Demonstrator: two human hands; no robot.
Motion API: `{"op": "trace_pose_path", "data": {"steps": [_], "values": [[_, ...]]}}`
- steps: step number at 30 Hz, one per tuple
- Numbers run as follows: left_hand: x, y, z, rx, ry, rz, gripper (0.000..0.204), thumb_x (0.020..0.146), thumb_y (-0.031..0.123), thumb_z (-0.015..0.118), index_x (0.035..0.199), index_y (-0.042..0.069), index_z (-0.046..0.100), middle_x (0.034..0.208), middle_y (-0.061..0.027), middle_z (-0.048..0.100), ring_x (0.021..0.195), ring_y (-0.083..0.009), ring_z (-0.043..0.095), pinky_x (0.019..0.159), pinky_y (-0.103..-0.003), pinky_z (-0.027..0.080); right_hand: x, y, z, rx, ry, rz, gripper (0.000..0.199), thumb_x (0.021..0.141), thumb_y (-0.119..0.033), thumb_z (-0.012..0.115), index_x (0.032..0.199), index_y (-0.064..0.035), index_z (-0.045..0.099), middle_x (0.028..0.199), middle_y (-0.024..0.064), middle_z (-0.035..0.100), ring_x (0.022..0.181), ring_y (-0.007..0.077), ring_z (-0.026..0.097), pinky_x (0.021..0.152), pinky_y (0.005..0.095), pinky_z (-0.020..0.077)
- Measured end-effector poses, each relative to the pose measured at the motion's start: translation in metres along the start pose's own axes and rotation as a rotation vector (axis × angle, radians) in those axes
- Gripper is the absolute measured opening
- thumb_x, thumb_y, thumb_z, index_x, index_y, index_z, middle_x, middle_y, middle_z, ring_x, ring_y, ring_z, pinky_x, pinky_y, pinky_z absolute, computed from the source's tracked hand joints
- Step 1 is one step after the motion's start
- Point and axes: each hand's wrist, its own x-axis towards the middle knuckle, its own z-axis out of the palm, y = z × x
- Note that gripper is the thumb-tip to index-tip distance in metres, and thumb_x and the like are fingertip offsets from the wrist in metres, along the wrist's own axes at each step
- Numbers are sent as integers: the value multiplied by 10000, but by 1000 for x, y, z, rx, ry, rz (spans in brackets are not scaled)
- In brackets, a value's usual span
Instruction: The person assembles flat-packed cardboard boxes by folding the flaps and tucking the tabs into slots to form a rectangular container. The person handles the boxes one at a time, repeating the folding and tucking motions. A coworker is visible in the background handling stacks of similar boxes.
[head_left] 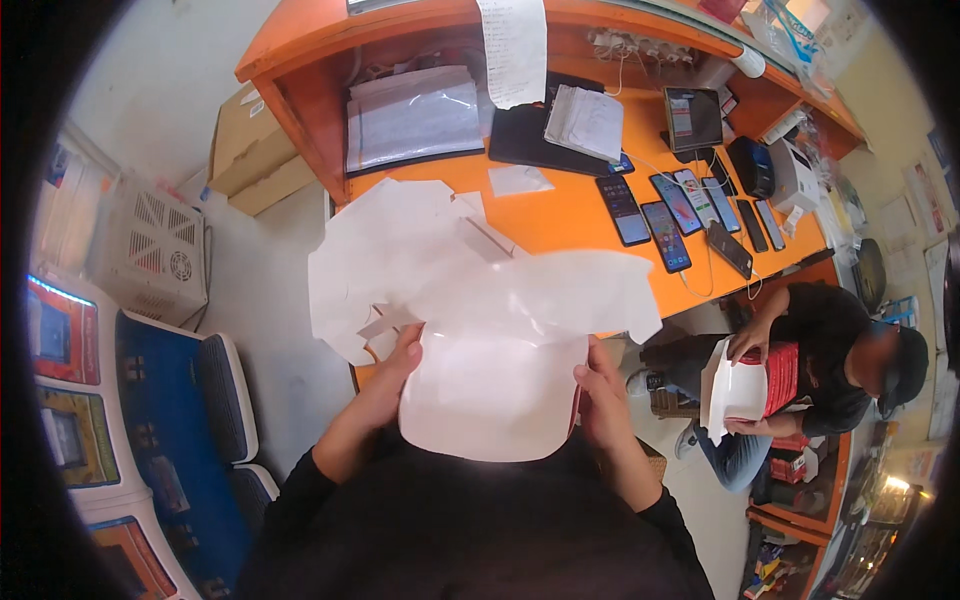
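Between my hands is a partly folded carton (490, 395), white inside, with a thin strip of red showing at its right edge. Its near part curves up like a shallow tray close to my body. My left hand (393, 380) grips the tray's left side, and my right hand (604, 392) grips the right side with the thumb on the rim. Beyond them, wide white cardboard flaps (385, 240) spread over the desk's front edge; I cannot tell whether all belong to the same carton. The fingers under the carton are hidden.
Several phones (668, 235) lie on the orange desk (560, 205), right of a stack of papers (585, 122). At right, a seated person (800, 350) holds red and white cartons (745, 385). Blue seats (190, 430) stand at left, near a brown cardboard box (250, 150).
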Motion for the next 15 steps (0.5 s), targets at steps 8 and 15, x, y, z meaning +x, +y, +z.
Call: {"op": "trace_pose_path", "data": {"steps": [8,15], "values": [[-1,-37,-18,6,-261,210,1091,759,623,614,1468,44,21,1510,-112,136,1392,-239,156,1113,-390,165,3,15,2,-278,-234,-295,978,857,-499,548,1435,36,-30,1510,197,66,1410,279,41,1134,406,64],[-11,-44,-21,-21,-405,343,1431,586,504,833,1421,74,-246,1540,-125,-38,1422,-259,17,1130,-425,79,-10,25,-9,-457,-431,-422,1230,701,-409,777,1420,-58,-157,1507,188,-80,1411,302,-48,1131,446,23]]}}
